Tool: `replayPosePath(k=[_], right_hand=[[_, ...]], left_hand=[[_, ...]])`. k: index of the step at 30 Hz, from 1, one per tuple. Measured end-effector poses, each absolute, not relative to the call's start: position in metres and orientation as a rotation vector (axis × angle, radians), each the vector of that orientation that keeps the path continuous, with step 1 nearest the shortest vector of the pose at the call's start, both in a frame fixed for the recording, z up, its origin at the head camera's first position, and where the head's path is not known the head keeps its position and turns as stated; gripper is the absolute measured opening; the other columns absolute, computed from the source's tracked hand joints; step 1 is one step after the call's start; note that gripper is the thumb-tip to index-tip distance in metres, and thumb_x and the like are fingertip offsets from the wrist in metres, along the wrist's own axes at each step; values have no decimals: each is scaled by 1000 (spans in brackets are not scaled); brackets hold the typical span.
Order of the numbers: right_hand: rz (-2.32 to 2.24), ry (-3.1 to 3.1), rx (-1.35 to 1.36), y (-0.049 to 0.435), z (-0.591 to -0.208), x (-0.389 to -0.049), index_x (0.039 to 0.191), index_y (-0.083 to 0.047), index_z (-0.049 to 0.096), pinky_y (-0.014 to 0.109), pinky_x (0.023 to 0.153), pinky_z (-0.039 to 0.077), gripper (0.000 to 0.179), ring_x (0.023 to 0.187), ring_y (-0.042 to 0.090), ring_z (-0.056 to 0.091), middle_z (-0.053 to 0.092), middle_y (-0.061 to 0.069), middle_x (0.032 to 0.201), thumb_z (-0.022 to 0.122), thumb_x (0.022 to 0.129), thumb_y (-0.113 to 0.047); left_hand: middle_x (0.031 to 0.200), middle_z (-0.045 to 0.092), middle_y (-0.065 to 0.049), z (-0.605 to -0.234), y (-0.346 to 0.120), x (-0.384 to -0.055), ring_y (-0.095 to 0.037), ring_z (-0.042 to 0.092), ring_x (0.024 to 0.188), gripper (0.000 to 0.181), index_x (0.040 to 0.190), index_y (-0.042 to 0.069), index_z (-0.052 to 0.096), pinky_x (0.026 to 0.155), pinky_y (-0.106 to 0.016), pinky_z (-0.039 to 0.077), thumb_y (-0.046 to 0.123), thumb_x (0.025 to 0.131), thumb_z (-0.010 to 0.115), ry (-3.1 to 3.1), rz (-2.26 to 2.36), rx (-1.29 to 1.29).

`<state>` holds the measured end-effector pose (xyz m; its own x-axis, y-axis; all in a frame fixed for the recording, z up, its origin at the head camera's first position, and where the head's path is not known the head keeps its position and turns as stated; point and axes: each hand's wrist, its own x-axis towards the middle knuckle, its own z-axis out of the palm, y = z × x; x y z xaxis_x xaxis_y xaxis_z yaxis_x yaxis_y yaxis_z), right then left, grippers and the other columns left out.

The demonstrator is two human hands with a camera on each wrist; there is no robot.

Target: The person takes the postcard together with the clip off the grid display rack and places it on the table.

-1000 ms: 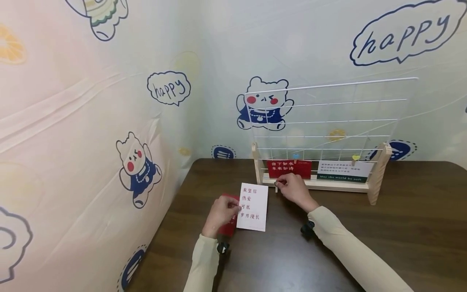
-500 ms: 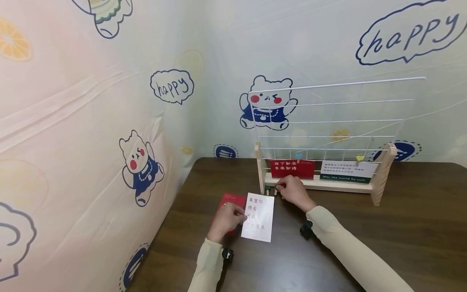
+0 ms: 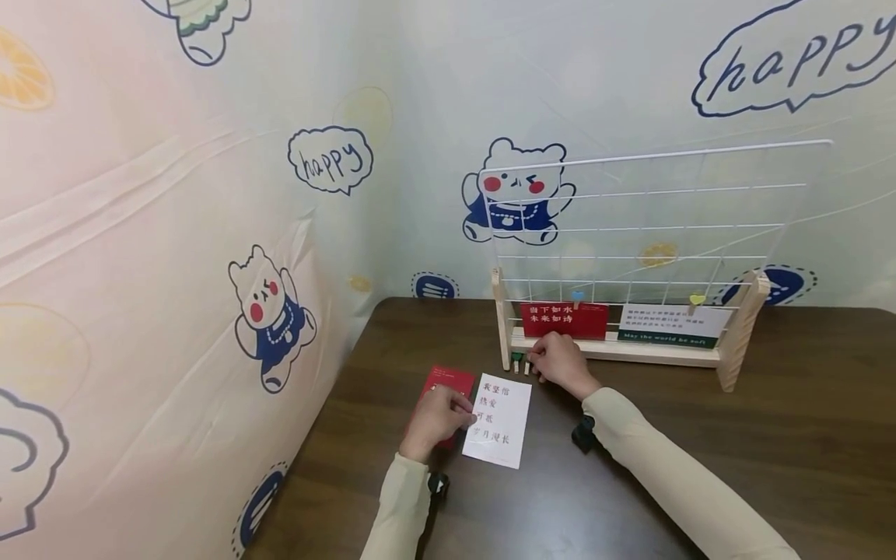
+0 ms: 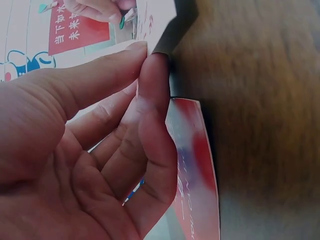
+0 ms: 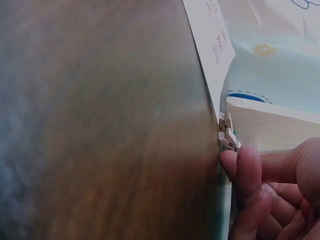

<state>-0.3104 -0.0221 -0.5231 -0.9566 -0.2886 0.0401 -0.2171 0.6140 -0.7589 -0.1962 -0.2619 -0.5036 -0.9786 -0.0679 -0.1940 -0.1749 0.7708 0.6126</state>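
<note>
My left hand (image 3: 435,420) pinches the left edge of a white card (image 3: 498,424) with red writing, between thumb and index finger. Close up in the left wrist view, the card (image 4: 159,20) rises tilted off the table. Partly covered by that hand, a red card (image 3: 451,379) lies on the table. At the foot of the rack, my right hand (image 3: 560,364) pinches a small wooden clothespin (image 3: 526,368) with its fingertips; its top end is hidden. Just left of it is another clothespin with a green top (image 3: 516,361). Both clothespins (image 5: 227,142) also show in the right wrist view.
A white wire grid rack (image 3: 644,257) on a wooden base (image 3: 651,355) stands at the table's back. A red card (image 3: 570,323) and a white-and-green card (image 3: 668,327) hang on it from a blue clip (image 3: 577,296) and a yellow heart clip (image 3: 697,299). A printed curtain (image 3: 392,225) hangs behind.
My left hand has brought the white card nearer and slightly right, uncovering more of the red card and the green clothespin. The right hand has barely moved; the head view has shifted slightly.
</note>
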Motion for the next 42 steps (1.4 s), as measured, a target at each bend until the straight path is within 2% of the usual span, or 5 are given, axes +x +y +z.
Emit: replayPosePath(k=[12,19,26,36,42], right_hand=[[-1208,2731,-360,-23,-525,-312,94,-6,81,30,53,50,17,46,12,64,69,3,61,69,99,-18],[-1195,2731,-343,-21,-523,-309,102,-4,80,29,53,53,18,47,13,64,69,4,62,68,100,-18],[-1171,2778,-438,-22,-515,-294,116,-5,79,28,47,46,23,44,11,60,67,1,60,70,98,-16],[-1177,2801,-476,-21,-516,-288,114,-7,80,28,44,41,21,42,10,59,67,0,57,72,97,-15],[-1186,2805,-470,-17,-515,-288,116,-7,80,30,46,43,23,42,11,59,65,-1,56,73,97,-17]], left_hand=[[85,76,-7,-505,-264,-195,-18,64,72,18,93,9,80,74,-39,58,21,82,89,2837,992,-212],[90,77,-5,-506,-265,-194,-18,66,75,21,95,11,81,81,-42,61,24,81,90,2861,969,-211],[87,77,-6,-507,-266,-196,-18,65,75,19,93,11,81,78,-40,59,23,81,90,2864,964,-207],[94,75,-5,-505,-266,-193,-20,63,81,23,95,14,80,84,-46,61,26,79,91,2871,952,-275],[92,76,-7,-502,-263,-191,-20,63,77,23,93,13,80,76,-42,62,25,78,92,2947,958,-282]])
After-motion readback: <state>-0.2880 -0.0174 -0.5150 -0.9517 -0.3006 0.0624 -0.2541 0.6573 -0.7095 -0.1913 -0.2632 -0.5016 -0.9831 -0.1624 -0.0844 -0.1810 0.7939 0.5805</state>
